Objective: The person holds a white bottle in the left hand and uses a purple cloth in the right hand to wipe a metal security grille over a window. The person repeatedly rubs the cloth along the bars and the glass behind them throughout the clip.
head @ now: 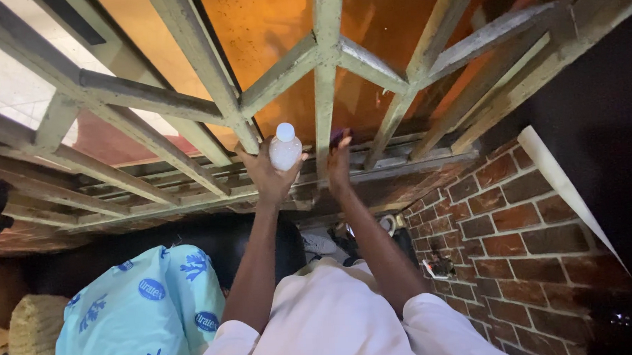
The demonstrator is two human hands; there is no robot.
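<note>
- Nearest the camera lay the person's white garment (336,318), its short sleeves ending above both outstretched forearms.
- Beside it on the left sat a pale blue cloth (141,313) printed with darker blue starfish, coral shapes and oval marks.
- The fingers of the left hand (267,174) were curled round the lower body of a small white plastic bottle (285,147), thumb on the right side of it, so the hand was closed on the bottle.
- The bottle stood cap upward, its rounded white cap clear of the fingers, held up against the window just left of a vertical bar.
- The right hand (339,162) was raised beside that same bar, fingers pressed together and pointing up, touching something small and dark purple (341,136) at the fingertips; whether it gripped this or only pressed on it could not be told.
- The two hands were near each other, with the vertical bar between them.
- Behind them ran a grille of pale green metal bars (323,71), branching at angles, over orange-lit glass (267,23).
- A red brick wall (517,225) stood to the right, below the grille's sill.
- A woven yellowish basket (31,332) sat at the far lower left.
</note>
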